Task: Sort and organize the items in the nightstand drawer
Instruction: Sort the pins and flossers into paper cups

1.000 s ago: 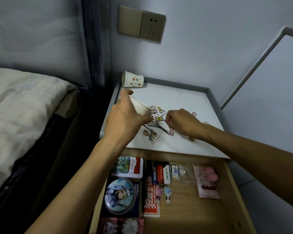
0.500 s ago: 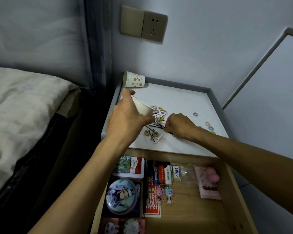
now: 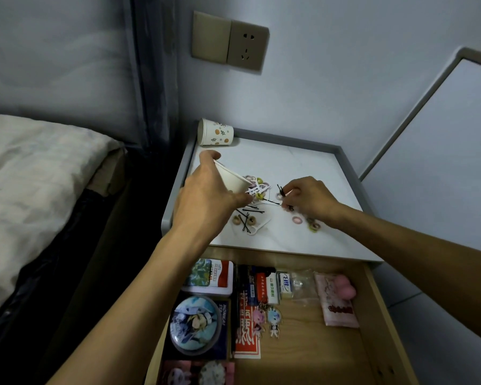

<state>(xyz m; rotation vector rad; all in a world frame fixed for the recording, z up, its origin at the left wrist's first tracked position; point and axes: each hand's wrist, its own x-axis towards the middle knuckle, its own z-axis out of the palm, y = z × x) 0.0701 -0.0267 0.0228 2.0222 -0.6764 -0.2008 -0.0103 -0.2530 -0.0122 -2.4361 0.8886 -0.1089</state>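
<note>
My left hand [image 3: 206, 190] grips a white paper cup [image 3: 232, 180] tipped on its side over the nightstand top [image 3: 297, 165], its mouth facing right toward a pile of small things. The pile holds black hairpins [image 3: 250, 211], small coloured hair rings [image 3: 260, 181] and white floss picks [image 3: 257, 229]. My right hand [image 3: 308, 197] is just right of the pile and pinches a few black hairpins [image 3: 281, 190] lifted off the top. More rings [image 3: 297, 219] lie under my right wrist. Below, the wooden drawer [image 3: 378, 315] stands open.
A second patterned paper cup [image 3: 215, 132] lies on its side at the back left corner. The drawer holds a card box [image 3: 210, 276], a round blue badge [image 3: 195, 323], red packets [image 3: 247, 332], small figure charms [image 3: 267, 319] and a pink pouch [image 3: 338, 300]. A bed [image 3: 34, 184] is at left.
My right hand has moved right and up from the pile, lifting black hairpins in its fingertips. My left hand keeps the tipped cup in the same place.
</note>
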